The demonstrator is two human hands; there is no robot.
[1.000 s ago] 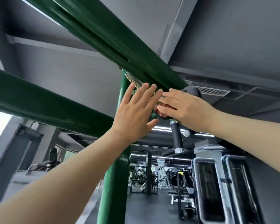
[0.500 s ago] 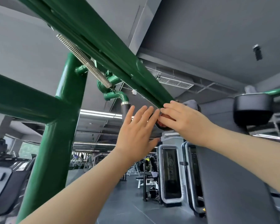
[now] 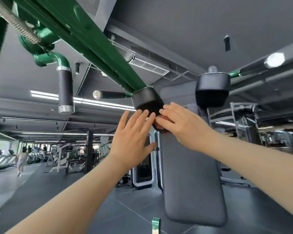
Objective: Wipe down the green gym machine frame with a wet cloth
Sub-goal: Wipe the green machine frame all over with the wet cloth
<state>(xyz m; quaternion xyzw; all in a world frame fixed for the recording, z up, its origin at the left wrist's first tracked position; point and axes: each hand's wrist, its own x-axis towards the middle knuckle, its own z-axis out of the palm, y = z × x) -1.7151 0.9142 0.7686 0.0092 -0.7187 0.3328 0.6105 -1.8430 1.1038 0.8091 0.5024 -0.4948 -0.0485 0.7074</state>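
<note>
A thick green frame beam (image 3: 91, 43) runs from the upper left down to a black pad (image 3: 146, 100) at mid-frame. My right hand (image 3: 181, 125) sits just under that pad, fingers curled over a small dark reddish cloth (image 3: 160, 126), mostly hidden by the fingers. My left hand (image 3: 134, 137) is raised beside it, palm away from me, fingers spread and straight, its fingertips touching the cloth's left edge. A steel spring (image 3: 15, 22) and a green curved handle with a black grip (image 3: 64, 86) hang off the frame at the upper left.
A grey padded backrest (image 3: 193, 174) stands upright right behind my hands. A second black pad (image 3: 212, 88) on a green arm hangs at the upper right. Other gym machines fill the hall beyond, and a person (image 3: 21, 159) walks at the far left.
Both hands have slid down the green beam together from near the upright post to the black pad at its end. The view swung right and down, bringing the backrest into view.
</note>
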